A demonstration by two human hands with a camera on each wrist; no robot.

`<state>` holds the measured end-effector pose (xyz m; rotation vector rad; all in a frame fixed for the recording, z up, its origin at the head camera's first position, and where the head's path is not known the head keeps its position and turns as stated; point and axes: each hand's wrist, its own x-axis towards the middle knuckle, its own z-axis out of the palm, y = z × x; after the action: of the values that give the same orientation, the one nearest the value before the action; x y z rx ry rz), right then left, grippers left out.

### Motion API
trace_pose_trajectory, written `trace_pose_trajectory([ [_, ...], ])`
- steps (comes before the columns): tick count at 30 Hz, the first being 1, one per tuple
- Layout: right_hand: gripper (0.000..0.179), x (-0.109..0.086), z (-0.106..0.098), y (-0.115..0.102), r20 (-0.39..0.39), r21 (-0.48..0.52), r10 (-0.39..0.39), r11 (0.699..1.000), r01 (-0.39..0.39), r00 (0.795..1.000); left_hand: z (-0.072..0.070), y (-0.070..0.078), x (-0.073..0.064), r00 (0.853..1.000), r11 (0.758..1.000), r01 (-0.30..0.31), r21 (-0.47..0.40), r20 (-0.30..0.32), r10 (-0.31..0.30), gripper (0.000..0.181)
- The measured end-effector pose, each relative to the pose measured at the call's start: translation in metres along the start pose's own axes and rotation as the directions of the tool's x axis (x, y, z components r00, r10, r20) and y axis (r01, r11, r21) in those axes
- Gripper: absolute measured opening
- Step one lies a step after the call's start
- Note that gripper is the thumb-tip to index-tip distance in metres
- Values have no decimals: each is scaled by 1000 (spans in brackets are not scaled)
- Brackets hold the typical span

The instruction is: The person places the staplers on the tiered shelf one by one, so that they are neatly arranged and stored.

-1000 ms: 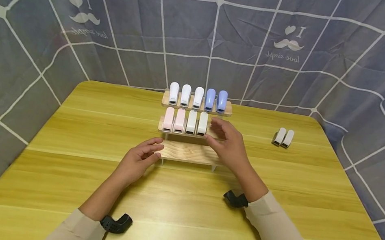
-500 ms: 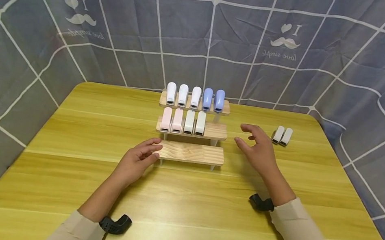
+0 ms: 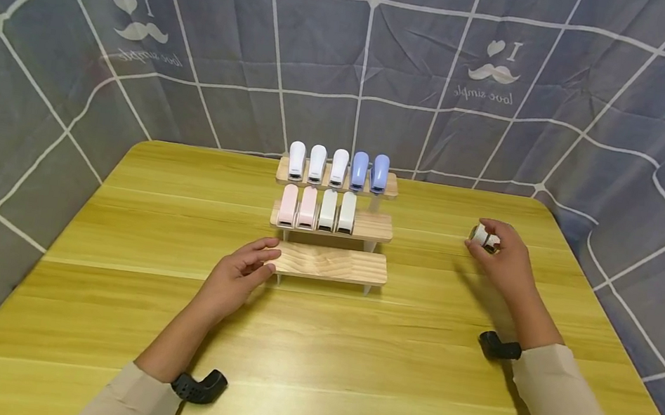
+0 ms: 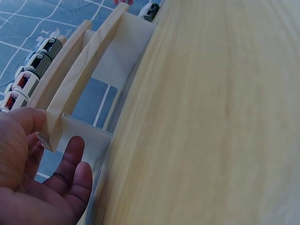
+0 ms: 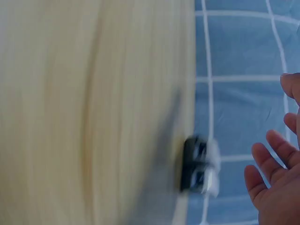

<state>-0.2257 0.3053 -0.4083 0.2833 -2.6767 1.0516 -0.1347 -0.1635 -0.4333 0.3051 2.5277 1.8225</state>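
My left hand [image 3: 237, 283] holds the left end of the lowest board of a wooden tiered display stand [image 3: 331, 264]. In the left wrist view, the thumb [image 4: 33, 119] lies on the board's end, and the other fingers curve below it. On the right, my right hand [image 3: 506, 260] reaches over two small pale staplers [image 3: 482, 235], partly hiding them in the head view. The right wrist view shows these staplers [image 5: 200, 165] standing side by side on the table, blurred, with the spread fingers [image 5: 267, 159] apart from them.
The top tier bears white staplers [image 3: 317, 163] and two blue staplers [image 3: 369, 171]. On the middle tier stand two pink staplers [image 3: 297, 206] and two pale staplers [image 3: 337, 212], at its left. A grey gridded curtain [image 3: 330, 44] surrounds the wooden table [image 3: 312, 353].
My right hand has moved right, from beside the middle tier to the two staplers on the table. The left hand has stayed at the lowest board's end.
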Motion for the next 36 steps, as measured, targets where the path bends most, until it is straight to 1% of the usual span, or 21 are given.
trace_pose_trajectory([
  [6,57,6,-15,25,4,-23,85,996,-85,996,0,0,0,1000,1000,3,-1,-1,-3,33],
  [10,64,12,-21,39,37,-13,126,992,-126,991,-1,0,0,1000,1000,3,6,-5,-3,32],
  [14,71,16,-25,50,102,-6,181,983,-181,978,-1,0,1,1000,1000,7,11,-4,-7,32],
  [17,76,17,-26,55,154,0,218,975,-221,964,0,0,0,1000,1000,9,12,-3,-9,32],
  [22,82,23,-24,63,212,37,254,963,-267,944,0,0,0,1000,1000,8,13,-7,-8,32],
  [24,83,25,-22,66,212,49,260,960,-276,942,-1,0,0,1000,1000,8,14,-6,-8,32],
  [29,82,29,-19,74,214,47,255,961,-271,943,0,0,0,1000,1000,11,17,-5,-11,32],
  [36,85,30,-19,77,243,-5,252,966,-259,937,0,0,0,1000,1000,13,23,-8,-13,31],
])
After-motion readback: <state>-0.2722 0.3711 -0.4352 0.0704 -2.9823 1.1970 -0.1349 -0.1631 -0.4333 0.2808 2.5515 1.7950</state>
